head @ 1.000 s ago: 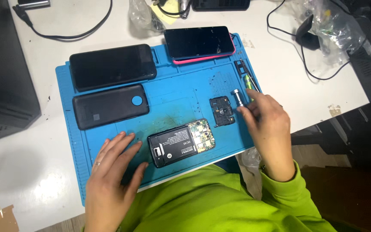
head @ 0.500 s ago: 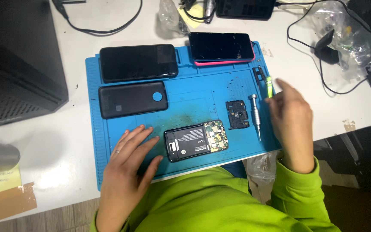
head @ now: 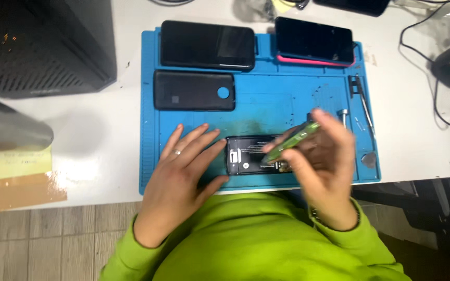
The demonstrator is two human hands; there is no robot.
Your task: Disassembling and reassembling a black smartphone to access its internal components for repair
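- Hands first: the left hand (head: 183, 171) lies flat and spread on the blue repair mat (head: 266, 106), fingertips touching the left end of the opened phone (head: 251, 155), gripping nothing.
- The right hand (head: 325, 161) is closed around a slim green tool (head: 290, 143), held tilted above the phone's right part; motion blur hides the tip.
- The phone lies near the mat's front edge, between the two hands, with its back off and battery and board exposed.
- A black back cover (head: 194, 90) lies apart on the mat, further up.
- Two other phones, one black (head: 208, 45) and one in a pink case (head: 313, 41), lie screen-up along the far edge.
- A screwdriver (head: 363, 104) rests by the mat's right rim.
- Judging by this, opening is done; work inside is under way, and the cover is not yet refitted.
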